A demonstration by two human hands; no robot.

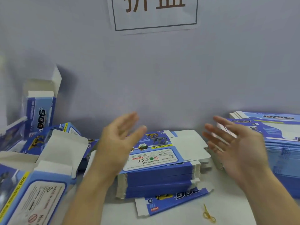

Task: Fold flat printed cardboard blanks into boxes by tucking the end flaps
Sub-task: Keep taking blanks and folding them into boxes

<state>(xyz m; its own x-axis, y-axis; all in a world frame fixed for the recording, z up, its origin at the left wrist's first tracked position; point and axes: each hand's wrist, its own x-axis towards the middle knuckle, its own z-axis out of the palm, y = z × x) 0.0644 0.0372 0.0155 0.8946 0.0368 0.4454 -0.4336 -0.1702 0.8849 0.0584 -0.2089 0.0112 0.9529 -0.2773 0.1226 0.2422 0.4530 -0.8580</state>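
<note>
Your left hand (116,143) and right hand (235,148), both spread and holding nothing, hover above two stacks of blanks: centre stack (159,176), right stack (279,143).

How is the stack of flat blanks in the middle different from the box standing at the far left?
The stack of blanks lies flat on the table, many sheets piled up; the standing box is a single one, upright.
The blanks are not yet opened into a box shape; the standing box is formed, with its top flaps open and white inside showing.
Both carry the same blue print with the word DOG.
</note>
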